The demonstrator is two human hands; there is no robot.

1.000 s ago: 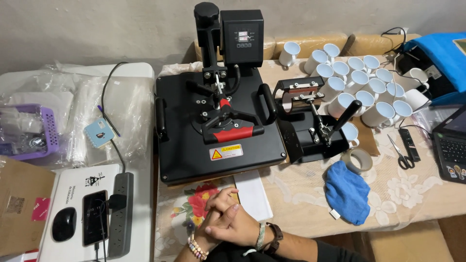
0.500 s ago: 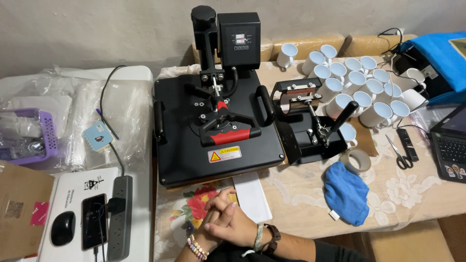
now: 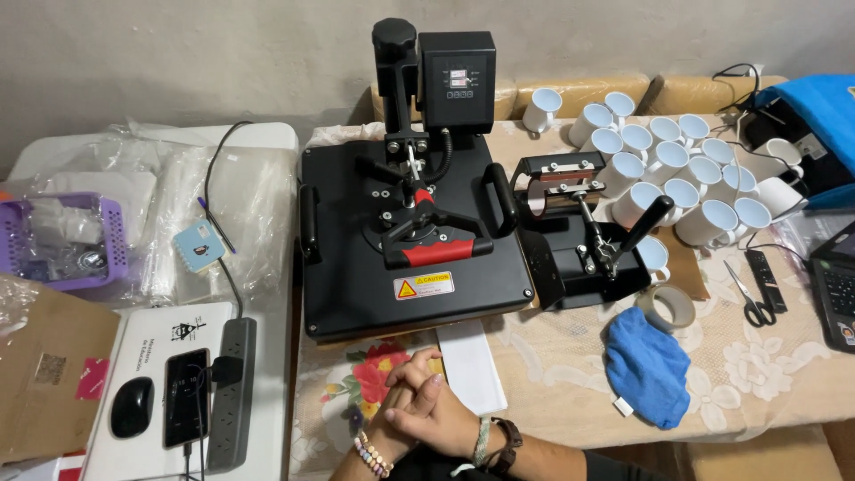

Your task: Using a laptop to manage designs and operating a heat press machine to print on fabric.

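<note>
My left hand [image 3: 403,374] and my right hand [image 3: 443,416] rest clasped together on the floral tablecloth [image 3: 343,392] at the near table edge. The right hand lies over the left and neither holds anything. A beaded bracelet is on my left wrist, a band and a watch on my right. Just beyond my fingers lies a white sheet [image 3: 472,365], partly tucked under a closed black flat heat press [image 3: 410,258] with a red-trimmed handle. To its right stands a black mug press [image 3: 579,236].
Several white mugs [image 3: 677,178] crowd the back right. A blue cloth [image 3: 646,365], tape roll [image 3: 668,307], scissors [image 3: 755,298] and laptop [image 3: 837,294] lie right. Left: purple basket [image 3: 58,240], power strip [image 3: 232,392], phone [image 3: 185,396], mouse [image 3: 132,407], cardboard box [image 3: 44,365].
</note>
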